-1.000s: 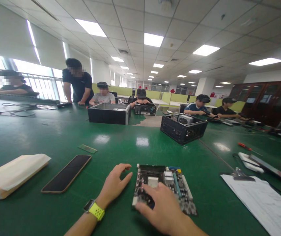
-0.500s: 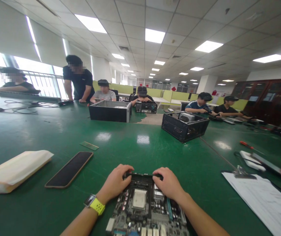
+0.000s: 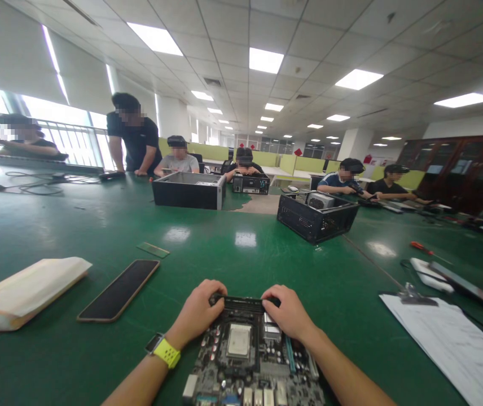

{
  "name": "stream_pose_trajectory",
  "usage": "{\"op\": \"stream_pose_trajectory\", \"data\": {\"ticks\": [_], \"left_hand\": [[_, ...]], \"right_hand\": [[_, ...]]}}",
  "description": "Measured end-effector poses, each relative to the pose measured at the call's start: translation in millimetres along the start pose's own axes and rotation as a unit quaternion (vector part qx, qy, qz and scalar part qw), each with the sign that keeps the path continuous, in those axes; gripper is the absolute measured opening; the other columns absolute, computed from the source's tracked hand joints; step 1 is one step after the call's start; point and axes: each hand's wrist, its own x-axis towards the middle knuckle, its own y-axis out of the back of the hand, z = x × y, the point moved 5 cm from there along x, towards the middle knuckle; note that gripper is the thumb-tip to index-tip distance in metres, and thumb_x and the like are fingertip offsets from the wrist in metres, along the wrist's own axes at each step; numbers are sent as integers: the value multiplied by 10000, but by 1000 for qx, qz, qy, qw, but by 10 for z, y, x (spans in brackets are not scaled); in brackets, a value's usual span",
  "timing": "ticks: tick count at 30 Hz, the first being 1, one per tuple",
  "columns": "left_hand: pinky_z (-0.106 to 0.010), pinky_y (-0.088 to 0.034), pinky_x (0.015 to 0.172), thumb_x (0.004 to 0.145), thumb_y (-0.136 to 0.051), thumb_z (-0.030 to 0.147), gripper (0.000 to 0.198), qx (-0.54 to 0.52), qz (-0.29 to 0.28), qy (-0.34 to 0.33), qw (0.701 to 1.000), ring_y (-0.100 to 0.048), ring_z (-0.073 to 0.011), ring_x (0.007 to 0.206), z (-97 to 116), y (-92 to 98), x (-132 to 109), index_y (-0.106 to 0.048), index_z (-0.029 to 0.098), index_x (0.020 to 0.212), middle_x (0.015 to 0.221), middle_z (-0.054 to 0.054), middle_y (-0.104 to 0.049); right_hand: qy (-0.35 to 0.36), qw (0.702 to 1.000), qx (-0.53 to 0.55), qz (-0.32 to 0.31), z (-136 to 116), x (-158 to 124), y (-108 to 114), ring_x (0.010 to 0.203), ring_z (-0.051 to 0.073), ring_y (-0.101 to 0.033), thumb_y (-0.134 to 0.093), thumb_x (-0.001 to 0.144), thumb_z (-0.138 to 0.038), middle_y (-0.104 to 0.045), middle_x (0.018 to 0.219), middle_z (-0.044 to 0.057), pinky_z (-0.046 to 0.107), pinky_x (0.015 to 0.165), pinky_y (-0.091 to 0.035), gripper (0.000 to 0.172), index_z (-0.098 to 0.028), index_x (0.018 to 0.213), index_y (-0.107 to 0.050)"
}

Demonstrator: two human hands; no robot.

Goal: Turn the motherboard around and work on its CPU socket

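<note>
Well left of our fingers lies a packet, and nearer them a phone. Our left hand pinches the far edge of the board between thumb and forefinger, our right hand pinches the same edge farther along, and the board runs from these fingers back toward us. Beyond our right fingers stands a case, and well to their right lies a clipboard.

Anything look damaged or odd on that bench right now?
Yes: the glossy green tabletop covering has a ragged edge left of the perforated black metal computer case, exposing beige surface; it looks torn. The dark rectangular circuit board shows no obvious damage.
</note>
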Motion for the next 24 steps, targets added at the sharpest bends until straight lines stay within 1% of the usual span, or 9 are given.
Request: {"op": "stream_pose_trajectory", "data": {"ticks": [10, 14, 20, 24], "left_hand": [[-307, -452, 779, 700, -487, 143, 195, -25, -12, 17, 999, -585, -195, 822, -20, -16, -8, -626, 203, 824, 829, -23, -654], [-305, -459, 779, 697, -503, 144, 191, -32, -6, 21, 999, -589, -192, 815, -30, -10, -4, -633, 208, 823, 832, -18, -662], [-298, -459, 774, 717, -496, 146, 198, -30, -7, 18, 999, -593, -187, 804, -21, -6, -3, -641, 205, 839, 832, -21, -667], [-292, -459, 761, 702, -491, 133, 217, -31, -9, 17, 999, -589, -185, 796, -11, -7, -5, -645, 203, 839, 823, -19, -665]], "right_hand": [[-2, 1000, 2, -9, -14, 3, -7, 854, 169, -570, -514, 805, -235, -678, 858, 9, 281, 821, -392, 167, -211, 820, -679], [0, 1000, 1, -12, -3, 4, -19, 857, 171, -573, -510, 804, -229, -680, 859, 10, 282, 812, -396, 172, -212, 823, -680], [5, 1000, 11, 2, -6, 11, 4, 828, 165, -575, -482, 826, -236, -676, 838, 13, 279, 795, -399, 193, -207, 808, -671], [5, 1000, 7, -5, -17, 8, -7, 841, 168, -571, -494, 812, -231, -675, 847, 11, 279, 794, -398, 178, -209, 818, -671]]}}
